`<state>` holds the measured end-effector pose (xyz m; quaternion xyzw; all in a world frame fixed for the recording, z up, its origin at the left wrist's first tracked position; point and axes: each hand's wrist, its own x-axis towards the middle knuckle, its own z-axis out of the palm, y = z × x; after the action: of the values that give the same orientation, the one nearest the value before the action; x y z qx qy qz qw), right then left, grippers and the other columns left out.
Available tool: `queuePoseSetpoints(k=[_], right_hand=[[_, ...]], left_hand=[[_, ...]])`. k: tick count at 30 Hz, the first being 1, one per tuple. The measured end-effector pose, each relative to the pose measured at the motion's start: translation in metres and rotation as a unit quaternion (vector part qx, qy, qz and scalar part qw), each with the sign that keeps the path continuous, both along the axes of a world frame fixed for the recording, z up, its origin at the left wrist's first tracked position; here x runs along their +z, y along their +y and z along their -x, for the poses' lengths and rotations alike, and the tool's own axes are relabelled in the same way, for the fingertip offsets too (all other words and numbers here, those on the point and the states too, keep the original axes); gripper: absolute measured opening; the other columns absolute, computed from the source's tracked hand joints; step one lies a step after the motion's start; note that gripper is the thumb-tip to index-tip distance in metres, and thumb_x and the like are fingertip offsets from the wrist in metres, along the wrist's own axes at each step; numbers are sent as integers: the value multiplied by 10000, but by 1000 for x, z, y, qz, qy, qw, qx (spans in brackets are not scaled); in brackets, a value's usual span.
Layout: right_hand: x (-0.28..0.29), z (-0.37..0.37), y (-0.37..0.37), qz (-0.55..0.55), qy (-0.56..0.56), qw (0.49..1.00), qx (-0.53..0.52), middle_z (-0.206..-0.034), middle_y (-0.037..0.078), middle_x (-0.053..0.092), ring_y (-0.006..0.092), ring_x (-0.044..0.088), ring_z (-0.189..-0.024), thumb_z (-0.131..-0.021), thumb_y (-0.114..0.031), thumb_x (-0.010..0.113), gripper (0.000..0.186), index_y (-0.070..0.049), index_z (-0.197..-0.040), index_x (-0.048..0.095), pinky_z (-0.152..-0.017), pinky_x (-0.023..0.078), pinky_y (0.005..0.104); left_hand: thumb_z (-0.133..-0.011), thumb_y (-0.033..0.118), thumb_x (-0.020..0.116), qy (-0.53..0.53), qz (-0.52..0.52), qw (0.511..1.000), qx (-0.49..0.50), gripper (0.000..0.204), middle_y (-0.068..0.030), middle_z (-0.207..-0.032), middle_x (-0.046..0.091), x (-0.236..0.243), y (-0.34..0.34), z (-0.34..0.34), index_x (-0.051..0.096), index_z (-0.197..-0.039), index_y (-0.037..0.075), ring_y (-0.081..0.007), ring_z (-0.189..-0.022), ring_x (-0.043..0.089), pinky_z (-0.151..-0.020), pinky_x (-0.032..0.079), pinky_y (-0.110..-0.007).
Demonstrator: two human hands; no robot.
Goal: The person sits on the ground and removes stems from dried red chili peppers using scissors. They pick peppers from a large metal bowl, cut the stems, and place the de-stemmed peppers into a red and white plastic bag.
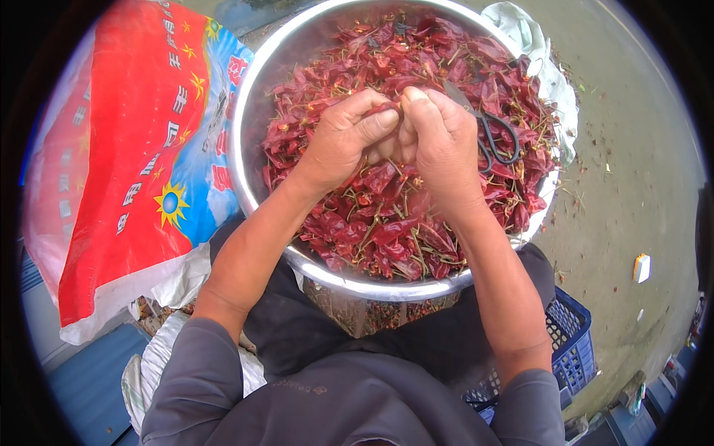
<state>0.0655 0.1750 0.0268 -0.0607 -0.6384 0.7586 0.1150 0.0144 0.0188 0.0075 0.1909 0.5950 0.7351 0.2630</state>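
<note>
Both my hands meet over a wide metal basin (248, 160) heaped with dried red chili peppers (387, 230), many with stems on. My left hand (349, 134) is closed, its thumb and forefinger pinching a dried chili pepper (384, 108). Against it, my right hand (439, 130) is closed too, thumb and fingertips pressed at the same pepper's other end. Most of that pepper is hidden by my fingers. Just right of my right hand, a pair of scissors (494, 141) with dark handles lies on the heap, its blades pointing away up and left.
A red and blue printed woven sack (141, 149) stands left of the basin. White sacking (554, 89) lies along its right rim. A blue plastic basket (573, 338) sits by my right leg. On the concrete floor at right lie a small white and yellow box (642, 267) and scattered stems.
</note>
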Motion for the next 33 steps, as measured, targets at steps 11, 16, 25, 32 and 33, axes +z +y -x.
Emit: queuePoseSetpoints(k=[11, 16, 25, 32, 33], right_hand=[[-5, 4, 83, 187, -35, 980, -60, -875, 59, 675, 141, 704, -765, -967, -121, 675, 107, -44, -966, 601, -638, 593, 255], [4, 3, 113, -27, -89, 983, -160, -881, 65, 658, 107, 656, -707, -983, -145, 658, 204, 26, -1082, 607, -625, 569, 243], [-22, -7, 119, -615, -23, 782, -102, -1018, 166, 686, 369, 687, -887, -952, -241, 623, 216, -54, -1046, 675, -793, 551, 476], [-36, -15, 28, -564, 156, 786, 199, -942, 112, 653, 308, 696, -883, -873, -194, 647, 124, -100, -930, 705, -723, 567, 436], [-46, -17, 18, -612, 162, 743, 218, -938, 98, 648, 290, 699, -886, -851, -179, 650, 106, -114, -902, 716, -714, 571, 426]], left_hand=[[-1037, 103, 563, -82, 0, 995, 54, 243, -160, -1162, 666, -19, -33, 47, 555, -1274, 48, -209, -948, 677, -890, 577, -387], [-1003, 82, 603, -58, 27, 998, 30, 245, -137, -1227, 655, -25, -32, 45, 585, -1247, 64, -213, -1041, 665, -954, 552, -392], [-963, 0, 550, -52, 94, 992, 64, 233, -65, -1043, 636, -21, -33, 47, 596, -1189, 33, -152, -887, 639, -864, 528, -316], [-904, 151, 731, 112, 311, 942, 55, 160, 5, -834, 600, -17, -34, 40, 595, -909, 68, -70, -724, 547, -654, 439, -244], [-910, 152, 724, 112, 331, 935, 67, 160, 4, -831, 604, -20, -36, 43, 590, -902, 66, -73, -717, 549, -652, 442, -245]])
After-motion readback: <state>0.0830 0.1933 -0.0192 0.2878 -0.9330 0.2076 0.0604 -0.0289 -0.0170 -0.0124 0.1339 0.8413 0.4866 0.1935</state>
